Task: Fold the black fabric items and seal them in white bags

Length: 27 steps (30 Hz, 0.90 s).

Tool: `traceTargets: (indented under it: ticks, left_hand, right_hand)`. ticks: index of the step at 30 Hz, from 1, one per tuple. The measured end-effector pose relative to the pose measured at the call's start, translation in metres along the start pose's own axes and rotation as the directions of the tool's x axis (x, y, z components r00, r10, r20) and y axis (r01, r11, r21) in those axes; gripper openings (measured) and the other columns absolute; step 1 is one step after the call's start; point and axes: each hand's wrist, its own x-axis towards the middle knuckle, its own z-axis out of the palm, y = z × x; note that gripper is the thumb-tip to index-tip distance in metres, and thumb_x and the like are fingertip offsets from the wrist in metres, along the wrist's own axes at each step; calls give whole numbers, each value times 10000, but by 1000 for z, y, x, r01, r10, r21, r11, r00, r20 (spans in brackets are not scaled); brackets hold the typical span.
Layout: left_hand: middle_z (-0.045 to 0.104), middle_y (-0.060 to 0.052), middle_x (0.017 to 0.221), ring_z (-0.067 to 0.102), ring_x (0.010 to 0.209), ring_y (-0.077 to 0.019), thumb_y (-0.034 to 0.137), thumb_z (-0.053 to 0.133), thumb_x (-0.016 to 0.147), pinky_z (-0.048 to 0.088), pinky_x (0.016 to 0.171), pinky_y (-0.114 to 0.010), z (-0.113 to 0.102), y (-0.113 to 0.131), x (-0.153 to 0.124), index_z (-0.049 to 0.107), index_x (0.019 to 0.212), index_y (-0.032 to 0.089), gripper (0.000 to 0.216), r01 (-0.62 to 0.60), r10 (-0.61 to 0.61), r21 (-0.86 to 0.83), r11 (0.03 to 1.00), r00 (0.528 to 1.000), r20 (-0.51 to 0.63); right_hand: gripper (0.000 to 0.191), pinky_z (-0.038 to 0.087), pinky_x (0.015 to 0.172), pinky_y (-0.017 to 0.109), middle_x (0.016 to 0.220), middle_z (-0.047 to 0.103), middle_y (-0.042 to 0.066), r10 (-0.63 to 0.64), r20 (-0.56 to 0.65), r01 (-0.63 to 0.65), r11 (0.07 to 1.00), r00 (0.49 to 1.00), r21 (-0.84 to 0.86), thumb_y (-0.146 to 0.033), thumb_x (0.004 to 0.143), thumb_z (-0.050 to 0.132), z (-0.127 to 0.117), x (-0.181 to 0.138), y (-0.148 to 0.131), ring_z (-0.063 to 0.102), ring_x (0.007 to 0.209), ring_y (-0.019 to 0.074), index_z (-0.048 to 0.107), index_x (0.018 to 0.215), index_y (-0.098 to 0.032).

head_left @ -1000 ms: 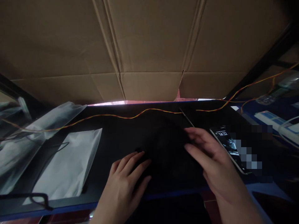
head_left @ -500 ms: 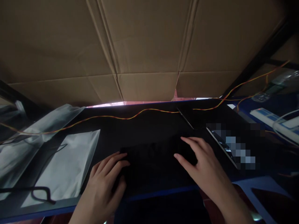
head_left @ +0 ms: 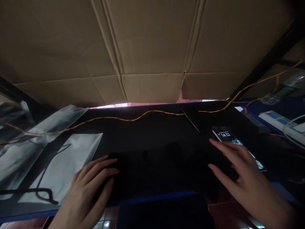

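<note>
My left hand (head_left: 91, 183) lies on the black tabletop (head_left: 133, 136) at the lower left, fingers stretched out, beside a white plastic bag (head_left: 64, 162). My right hand (head_left: 243, 178) hovers at the right with thumb and fingers apart, holding nothing. It partly covers a phone (head_left: 224, 135) whose lit screen reads 14:32. Whether the fingers touch that phone I cannot tell. A second, dark-screened phone (head_left: 194, 119) lies further back. Between the hands the surface is too dark to make out any detail.
A red and yellow twisted wire (head_left: 109, 117) runs across the back. Brown cardboard (head_left: 152, 44) stands behind the table. At the right are a white power strip (head_left: 276, 122) and a clear bottle (head_left: 283, 89). Another clear bag (head_left: 64, 121) and a black cord (head_left: 45, 190) lie left.
My right hand has moved right, over the phone, whose screen now shows the time. My left hand has shifted left and slightly down. The hands are further apart.
</note>
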Motion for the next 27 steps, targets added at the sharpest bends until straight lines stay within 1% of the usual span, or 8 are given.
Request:
traceTargets:
  ticks: [5,9,12,16,19,21,24,27]
  left_hand:
    - [809,12,1184,703,1178,-334,484,618,1044,498,1044,-560,0,0,23,755,1166,402,200,-59,56,58,997,997,56]
    - [779,1,1086,714,1061,-300,504,617,1038,307,1245,-672,-12,6,30,768,946,372,221,-126,129,78,989,991,-37]
    - [754,-14,1111,698,1078,-295,443,665,1003,320,1270,-655,-27,17,30,768,899,368,164,-156,162,58,986,976,-143]
    - [776,-28,1204,721,1145,-294,428,631,1001,607,1043,-459,-31,27,22,792,1056,367,181,-128,146,-120,984,976,160]
    - [818,4,1133,792,994,-223,438,529,1074,662,855,-300,-19,31,21,775,1207,385,285,18,42,-246,969,970,239]
    - [825,35,985,800,829,-179,457,487,1103,646,743,-237,-10,36,28,754,1253,387,314,98,-12,-300,949,961,277]
    - [822,56,924,801,773,-155,440,441,1127,614,686,-216,1,45,48,736,1246,363,328,188,-71,-303,934,931,358]
    - [840,19,1144,831,985,-208,438,463,1111,641,848,-298,8,48,64,742,1260,333,334,200,-143,-161,966,940,309]
  right_hand:
    - [190,497,1135,649,1485,666,53,-249,158,248,968,956,26,-306,988,681,16,46,-37,589,1376,373,846,1055,-373]
    - [171,597,912,454,1104,773,65,-76,38,70,986,996,151,-356,1019,636,35,80,-35,732,1010,274,774,963,-274]
    - [190,573,867,472,1079,726,109,36,-122,-25,996,992,90,-363,1018,610,47,95,-31,703,955,295,739,1029,-224]
    - [265,511,998,566,1274,631,185,19,-265,-17,1000,964,8,-316,981,655,49,94,-44,604,1193,382,716,1211,-198]
    - [126,570,873,428,1081,683,83,-94,1,93,984,996,154,-282,1045,619,45,82,-60,675,987,267,718,1117,-250]
    - [116,590,892,401,1086,719,42,-179,246,115,960,953,256,-268,1070,621,44,74,-67,702,980,231,729,1111,-276]
    - [320,531,1150,493,1435,676,49,-228,417,137,962,880,237,-264,1006,745,47,63,-66,633,1332,283,724,1319,-325]
    - [728,420,1288,570,1751,425,18,-176,571,78,978,802,193,-348,868,906,47,55,-58,355,1629,342,617,1535,-394]
